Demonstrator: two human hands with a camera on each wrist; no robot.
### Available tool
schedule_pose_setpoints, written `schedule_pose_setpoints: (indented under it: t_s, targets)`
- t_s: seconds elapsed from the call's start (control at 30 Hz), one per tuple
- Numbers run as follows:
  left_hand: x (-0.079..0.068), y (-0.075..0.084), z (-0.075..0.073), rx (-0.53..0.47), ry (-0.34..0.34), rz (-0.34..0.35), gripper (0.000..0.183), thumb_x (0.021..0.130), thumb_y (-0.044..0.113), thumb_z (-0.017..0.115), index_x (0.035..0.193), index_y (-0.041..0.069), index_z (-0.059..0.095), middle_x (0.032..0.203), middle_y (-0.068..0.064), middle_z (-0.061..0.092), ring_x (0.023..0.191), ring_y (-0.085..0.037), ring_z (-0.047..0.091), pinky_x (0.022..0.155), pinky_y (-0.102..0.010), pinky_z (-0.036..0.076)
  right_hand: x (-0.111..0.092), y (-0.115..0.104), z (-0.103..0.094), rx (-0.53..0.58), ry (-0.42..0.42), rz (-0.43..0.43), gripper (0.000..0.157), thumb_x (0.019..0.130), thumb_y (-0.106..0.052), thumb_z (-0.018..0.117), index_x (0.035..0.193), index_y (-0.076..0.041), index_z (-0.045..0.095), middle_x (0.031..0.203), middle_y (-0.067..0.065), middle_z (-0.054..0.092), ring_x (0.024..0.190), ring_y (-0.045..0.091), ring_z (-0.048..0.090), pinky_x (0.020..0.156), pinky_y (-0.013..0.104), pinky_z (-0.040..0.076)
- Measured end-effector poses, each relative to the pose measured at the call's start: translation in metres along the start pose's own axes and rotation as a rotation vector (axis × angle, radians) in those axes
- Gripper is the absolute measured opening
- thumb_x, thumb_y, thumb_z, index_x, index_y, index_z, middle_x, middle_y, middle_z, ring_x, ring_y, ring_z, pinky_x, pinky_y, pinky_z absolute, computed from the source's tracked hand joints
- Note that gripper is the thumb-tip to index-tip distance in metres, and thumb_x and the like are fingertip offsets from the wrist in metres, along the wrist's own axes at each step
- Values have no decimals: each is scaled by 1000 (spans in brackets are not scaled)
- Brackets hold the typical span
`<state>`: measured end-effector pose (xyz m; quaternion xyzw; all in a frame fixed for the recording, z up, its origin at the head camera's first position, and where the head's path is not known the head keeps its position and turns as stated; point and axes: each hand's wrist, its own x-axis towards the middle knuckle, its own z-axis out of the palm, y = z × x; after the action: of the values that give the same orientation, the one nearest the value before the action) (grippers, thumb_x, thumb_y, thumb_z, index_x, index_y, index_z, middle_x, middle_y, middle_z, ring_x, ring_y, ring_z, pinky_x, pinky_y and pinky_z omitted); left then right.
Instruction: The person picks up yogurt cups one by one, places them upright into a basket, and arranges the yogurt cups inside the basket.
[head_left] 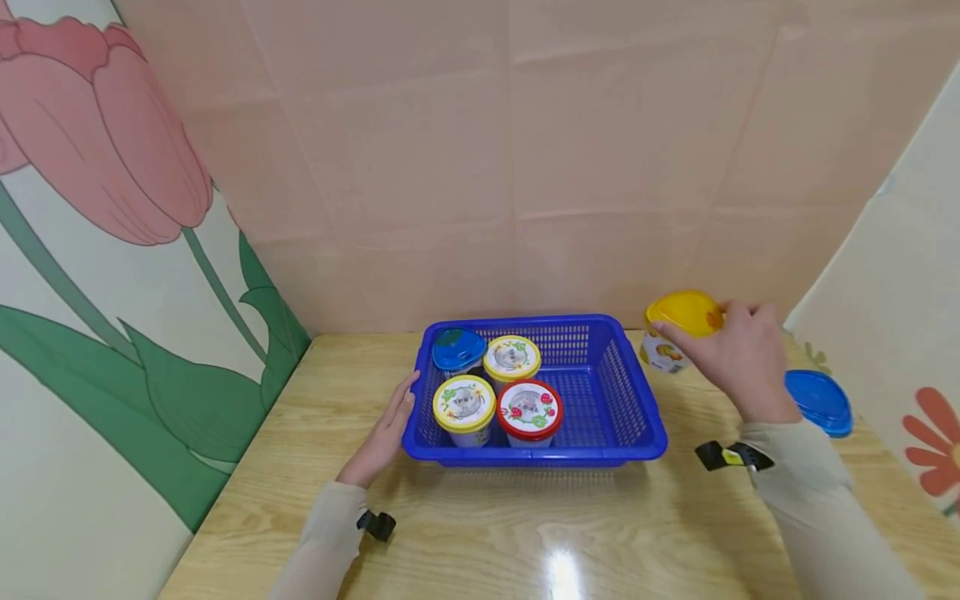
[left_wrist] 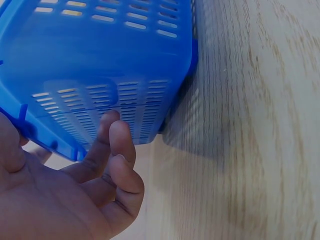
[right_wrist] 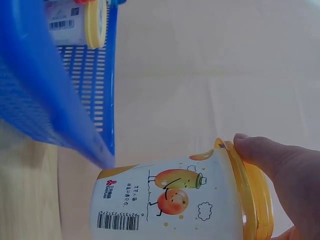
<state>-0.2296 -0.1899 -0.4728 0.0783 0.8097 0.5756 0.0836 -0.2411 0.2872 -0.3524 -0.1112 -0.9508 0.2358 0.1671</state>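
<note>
My right hand [head_left: 750, 358] grips a white tub [right_wrist: 165, 202] by its yellow lid [head_left: 686, 312], fingers and thumb on the lid's edges. The tub, printed with cartoon fruit and a barcode, hangs tilted just right of the blue basket [head_left: 645, 446]. My left hand [head_left: 386, 433] is at the basket's left side, its fingers [left_wrist: 122, 145] loosely bent under the rim in the left wrist view. In the basket's left half stand a blue-lidded tub [head_left: 457, 350], a tub with a red-rimmed lid [head_left: 530, 408], and two tubs with yellow-rimmed lids, one in front [head_left: 465, 404] and one behind [head_left: 512, 358].
A blue-lidded container [head_left: 819, 402] is on the wooden table [head_left: 480, 533] at the far right, partly behind my right wrist. A beige covered wall [head_left: 510, 167] rises behind the basket, and flower-painted panels [head_left: 112, 167] flank the table on both sides.
</note>
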Motion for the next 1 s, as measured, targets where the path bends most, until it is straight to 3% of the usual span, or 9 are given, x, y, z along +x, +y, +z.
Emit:
schedule_pose_setpoints:
  t_s: [0.27, 0.57, 1.0]
  targets:
    - [3, -3, -1, -12, 2, 33, 50, 108, 52, 24, 157, 42, 20, 167, -2, 16, 151, -33, 20, 118, -62, 17, -1, -12, 1, 51, -13, 22, 120, 77, -84, 56, 141, 15, 38, 126, 38, 31, 106, 48, 33, 71, 50, 43]
    - [2, -2, 0, -15, 5, 28, 47, 108, 53, 25, 155, 47, 21, 166, 0, 16, 151, -32, 20, 117, -62, 17, 0, -26, 2, 89, 25, -34, 115, 77, -83, 58, 137, 14, 43, 122, 34, 36, 105, 45, 35, 71, 46, 42]
    - [2, -2, 0, -25, 6, 25, 48, 107, 54, 26, 155, 47, 21, 166, 1, 16, 151, -32, 20, 117, -63, 17, 0, -41, 11, 147, -11, -33, 115, 76, -85, 56, 140, 10, 42, 127, 32, 35, 110, 46, 36, 79, 50, 44]
